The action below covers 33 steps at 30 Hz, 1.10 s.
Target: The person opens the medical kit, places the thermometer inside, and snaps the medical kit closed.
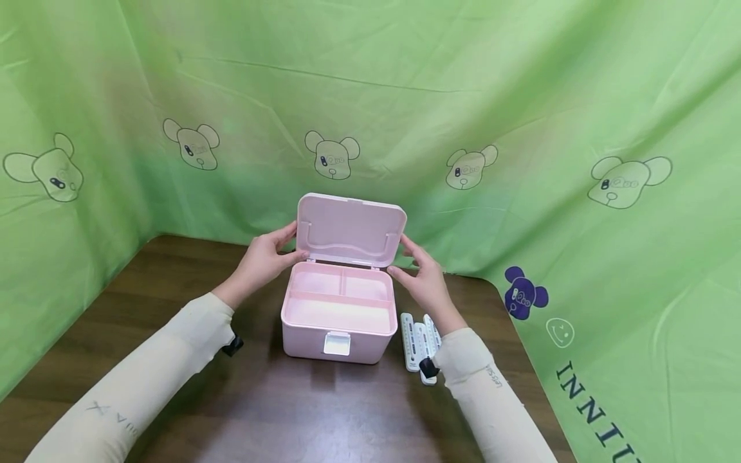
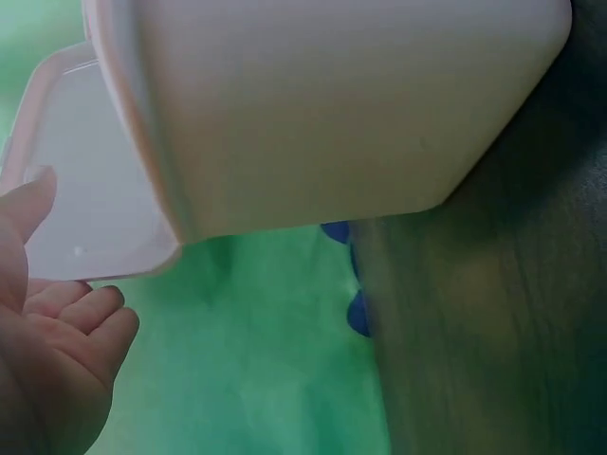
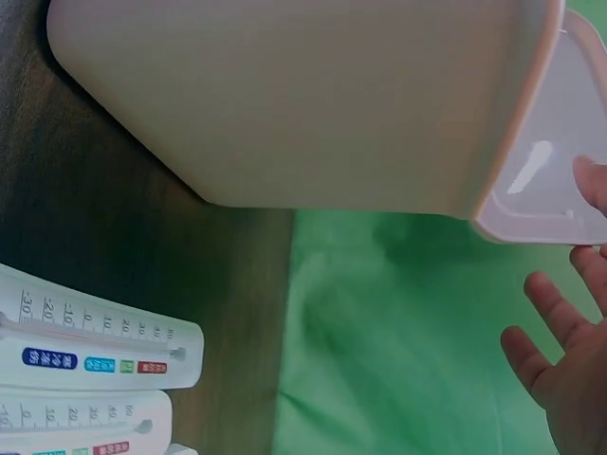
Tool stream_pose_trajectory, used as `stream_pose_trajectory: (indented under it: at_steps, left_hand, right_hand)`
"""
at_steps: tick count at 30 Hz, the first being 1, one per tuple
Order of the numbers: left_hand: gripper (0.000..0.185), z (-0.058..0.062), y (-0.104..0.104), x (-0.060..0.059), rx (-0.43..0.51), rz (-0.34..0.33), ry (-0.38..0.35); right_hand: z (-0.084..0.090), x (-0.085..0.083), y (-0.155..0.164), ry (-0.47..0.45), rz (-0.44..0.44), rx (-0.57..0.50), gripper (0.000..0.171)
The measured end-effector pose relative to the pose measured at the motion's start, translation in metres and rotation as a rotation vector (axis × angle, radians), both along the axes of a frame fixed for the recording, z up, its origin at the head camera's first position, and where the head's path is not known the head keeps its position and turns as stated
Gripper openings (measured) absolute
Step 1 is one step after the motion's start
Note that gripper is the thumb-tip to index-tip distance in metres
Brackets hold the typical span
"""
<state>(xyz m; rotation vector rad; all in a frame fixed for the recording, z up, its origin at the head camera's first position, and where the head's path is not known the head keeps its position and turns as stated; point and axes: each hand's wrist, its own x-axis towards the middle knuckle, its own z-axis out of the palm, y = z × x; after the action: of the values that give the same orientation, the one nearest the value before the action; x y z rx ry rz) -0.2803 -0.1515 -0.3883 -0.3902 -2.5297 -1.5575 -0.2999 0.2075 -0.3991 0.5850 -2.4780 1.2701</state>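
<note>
I've L hand [image 1: 263, 260] & R hand [image 1: 428, 283] each pinching a side of raised lid [image 1: 352, 228]; pink box [image 1: 367, 347] mid bench [image 1: 324, 411]. Prob. opening step; next needs lid steady b4 release.

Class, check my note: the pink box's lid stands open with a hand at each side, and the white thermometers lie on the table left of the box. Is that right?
Not quite: the white thermometers lie to the right of the pink box, as the head view shows. The rest stands.
</note>
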Motion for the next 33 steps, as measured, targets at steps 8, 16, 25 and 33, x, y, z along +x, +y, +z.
stream_pose_trajectory:
  at_steps: [8, 16, 25, 33]
  left_hand:
    - [0.096, -0.019, -0.001, -0.016, -0.039, -0.023, -0.053]
    - [0.102, -0.027, 0.000, -0.026, -0.115, -0.037, -0.085]
    - [0.090, -0.032, -0.003, -0.034, -0.010, -0.107, -0.109]
    - [0.084, -0.044, -0.006, -0.038, 0.091, -0.147, -0.229]
  right_hand:
    - [-0.016, -0.010, -0.002, -0.133, -0.010, 0.101, 0.091]
    - [-0.020, -0.016, -0.006, -0.220, -0.024, 0.152, 0.091]
    - [-0.021, -0.026, -0.005, -0.317, -0.006, 0.100, 0.081]
    - [-0.023, -0.029, -0.001, -0.386, 0.049, 0.077, 0.074]
